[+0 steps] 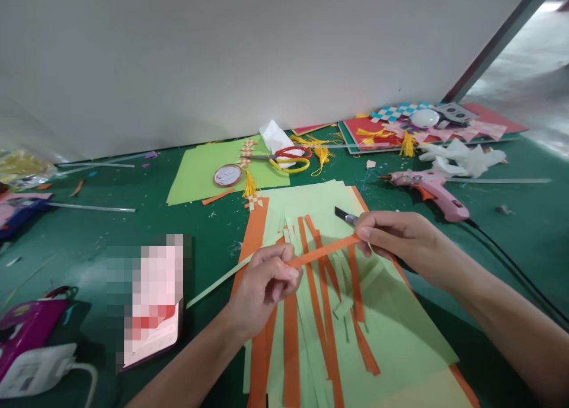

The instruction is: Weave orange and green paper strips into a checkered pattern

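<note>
I pinch one orange strip [326, 251] with my left hand [268, 279] and right hand [395, 235] — below is green paper [400, 331]; far right, a pink glue gun [438, 195].

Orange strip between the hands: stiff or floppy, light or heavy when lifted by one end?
The orange strip is probably very light, being narrow and apparently paper-thin. Held by one end, it would likely bend or droop: it is long for its width, and looks straight while pinched by the left hand and right hand.
</note>
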{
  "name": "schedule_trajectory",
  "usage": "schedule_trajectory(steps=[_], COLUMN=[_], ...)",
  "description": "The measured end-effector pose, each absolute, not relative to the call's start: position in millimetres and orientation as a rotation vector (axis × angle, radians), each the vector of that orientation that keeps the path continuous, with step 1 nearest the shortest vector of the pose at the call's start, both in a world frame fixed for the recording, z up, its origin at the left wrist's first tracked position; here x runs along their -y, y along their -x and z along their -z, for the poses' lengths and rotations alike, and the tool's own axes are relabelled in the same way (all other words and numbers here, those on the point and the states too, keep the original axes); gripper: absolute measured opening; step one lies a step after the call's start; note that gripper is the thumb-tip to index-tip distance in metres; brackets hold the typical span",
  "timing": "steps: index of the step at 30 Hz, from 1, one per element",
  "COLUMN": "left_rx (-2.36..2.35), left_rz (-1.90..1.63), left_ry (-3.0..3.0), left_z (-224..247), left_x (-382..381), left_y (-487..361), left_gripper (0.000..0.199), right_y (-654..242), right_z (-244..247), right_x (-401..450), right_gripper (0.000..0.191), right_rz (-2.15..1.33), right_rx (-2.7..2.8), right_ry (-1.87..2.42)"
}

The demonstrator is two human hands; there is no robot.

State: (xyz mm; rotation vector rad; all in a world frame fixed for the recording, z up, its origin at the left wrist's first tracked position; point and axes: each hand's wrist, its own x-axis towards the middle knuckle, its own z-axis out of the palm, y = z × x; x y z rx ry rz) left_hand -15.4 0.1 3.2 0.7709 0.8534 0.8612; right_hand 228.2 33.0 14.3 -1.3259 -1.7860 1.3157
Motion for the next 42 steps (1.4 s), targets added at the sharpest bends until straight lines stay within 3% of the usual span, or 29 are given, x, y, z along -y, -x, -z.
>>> schedule_trajectory(steps=[42], left_rx=[-0.954], left_rz=[-0.854], left_ry=[-0.71], left_z=[-4.7], left_x=[-3.9], left_y=[11.3], left_gripper=[0.025], right_y=[-224.2], right_z=[-1.6], right_x=[-33.5], right_gripper=[0.03], right_rz=[-1.295], right_rx=[1.741], right_ry=[1.421])
